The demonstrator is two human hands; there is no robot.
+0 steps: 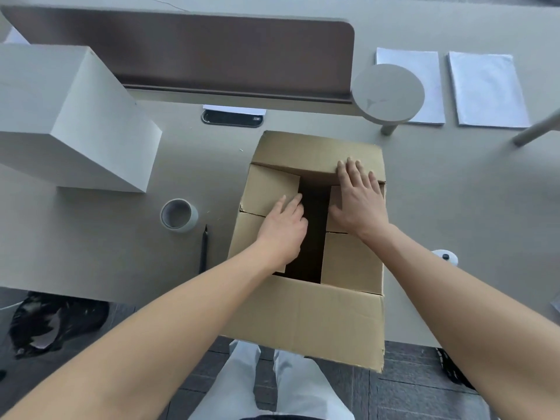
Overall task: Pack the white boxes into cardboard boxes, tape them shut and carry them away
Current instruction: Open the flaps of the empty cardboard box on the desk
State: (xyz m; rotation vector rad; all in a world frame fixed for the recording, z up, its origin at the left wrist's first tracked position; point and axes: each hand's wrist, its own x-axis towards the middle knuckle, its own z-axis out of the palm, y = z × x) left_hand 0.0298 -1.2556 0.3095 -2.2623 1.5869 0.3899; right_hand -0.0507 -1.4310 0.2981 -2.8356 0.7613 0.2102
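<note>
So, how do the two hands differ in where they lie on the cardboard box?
The left hand presses the left inner flap, fingers reaching its edge at the dark gap. The right hand lies farther back, fingertips on the far flap of the cardboard box. Both are flat, fingers straight, gripping nothing.

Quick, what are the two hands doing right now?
Left hand: open, fingers flat, pressing the left flap of the cardboard box.
Right hand: open, fingers straight, pressing down the far flap.

Cardboard box (306, 313) at the table's (454, 207) near edge; tape roll (178, 215) left of it, white box (69, 116) behind-left
</note>
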